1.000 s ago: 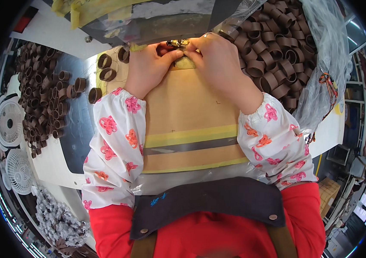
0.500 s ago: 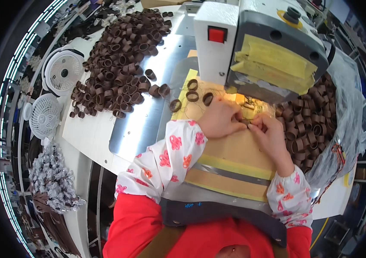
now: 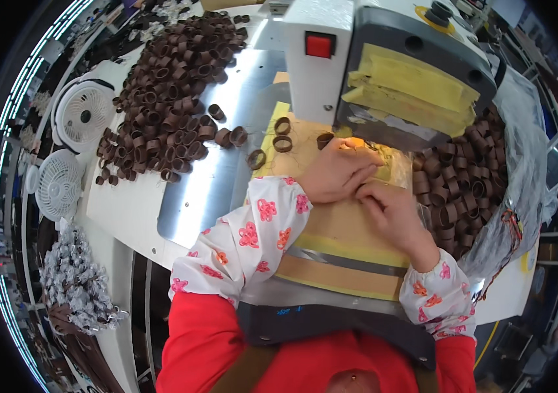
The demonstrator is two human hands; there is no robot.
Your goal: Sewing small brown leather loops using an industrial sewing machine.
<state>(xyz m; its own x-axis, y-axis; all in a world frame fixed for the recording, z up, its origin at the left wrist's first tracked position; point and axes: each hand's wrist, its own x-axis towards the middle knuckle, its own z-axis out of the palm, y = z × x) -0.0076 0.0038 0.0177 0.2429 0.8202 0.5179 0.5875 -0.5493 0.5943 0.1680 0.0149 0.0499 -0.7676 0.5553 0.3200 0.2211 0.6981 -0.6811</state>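
My left hand (image 3: pixel 332 171) is closed at the lit needle area (image 3: pixel 374 147) under the machine head (image 3: pixel 416 98), fingers curled; what they hold, if anything, is hidden. My right hand (image 3: pixel 393 216) lies just below and right of it on the tan work surface (image 3: pixel 338 229), fingers curled inward; I cannot make out anything in them. A few loose brown loops (image 3: pixel 282 143) with fine threads sit left of my left hand. Right of my hands is a heap of brown loops (image 3: pixel 456 183).
A large pile of brown loops (image 3: pixel 164 98) covers the back left beside a steel plate (image 3: pixel 187 203). Two white fans (image 3: pixel 56 187) and crumpled silvery bundles (image 3: pixel 76 275) line the left. Clear plastic sheeting (image 3: pixel 524 144) edges the right pile. A red switch (image 3: pixel 319 46) is on the machine.
The head view has swung from close over my hands to show more of the machine and left side. My right hand has drawn back slightly toward me, and my left fingers have curled over the needle area.
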